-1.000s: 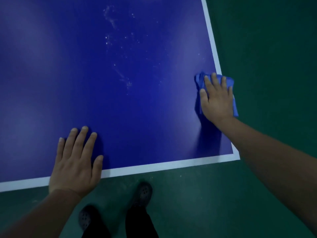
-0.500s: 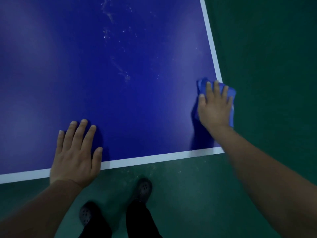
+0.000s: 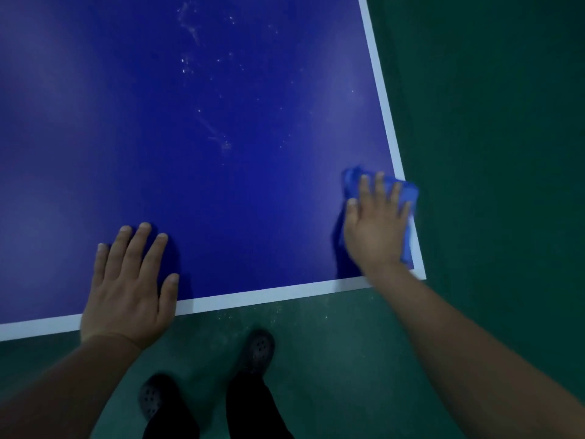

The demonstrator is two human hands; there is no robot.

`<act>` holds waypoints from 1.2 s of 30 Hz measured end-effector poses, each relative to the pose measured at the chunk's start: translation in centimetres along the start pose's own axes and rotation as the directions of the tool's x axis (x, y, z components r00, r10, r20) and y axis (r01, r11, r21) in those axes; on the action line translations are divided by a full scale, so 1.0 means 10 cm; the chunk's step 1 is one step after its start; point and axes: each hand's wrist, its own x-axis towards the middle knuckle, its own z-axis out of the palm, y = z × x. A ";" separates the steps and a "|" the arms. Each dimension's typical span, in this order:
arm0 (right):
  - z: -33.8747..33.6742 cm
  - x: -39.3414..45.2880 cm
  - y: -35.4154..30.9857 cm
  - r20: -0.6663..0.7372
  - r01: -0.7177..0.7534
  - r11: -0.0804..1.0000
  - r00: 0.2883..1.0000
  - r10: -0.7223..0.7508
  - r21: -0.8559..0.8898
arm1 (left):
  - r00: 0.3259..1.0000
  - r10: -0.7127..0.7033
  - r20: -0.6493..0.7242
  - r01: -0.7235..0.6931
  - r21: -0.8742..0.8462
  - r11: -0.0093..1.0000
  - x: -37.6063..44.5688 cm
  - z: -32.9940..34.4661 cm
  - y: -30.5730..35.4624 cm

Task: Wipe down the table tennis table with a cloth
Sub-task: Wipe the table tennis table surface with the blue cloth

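The blue table tennis table with white edge lines fills the upper left. A blue cloth lies on its near right corner, partly over the right edge line. My right hand presses flat on the cloth with fingers straight and spread. My left hand rests flat on the table at the near edge, fingers straight. White specks and smears mark the surface in the middle and far part.
Dark green floor lies to the right of the table and in front of it. My two feet in dark perforated shoes stand on the floor just below the near edge.
My right hand has slid the cloth along the right edge toward the near corner. My left hand has stayed in place on the table.
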 end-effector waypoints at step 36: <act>-0.06 -0.71 0.81 0.160 0.256 0.962 0.950 -0.268 0.094 | 1.000 -0.005 0.005 0.005 0.036 0.999 0.02 0.01 -0.01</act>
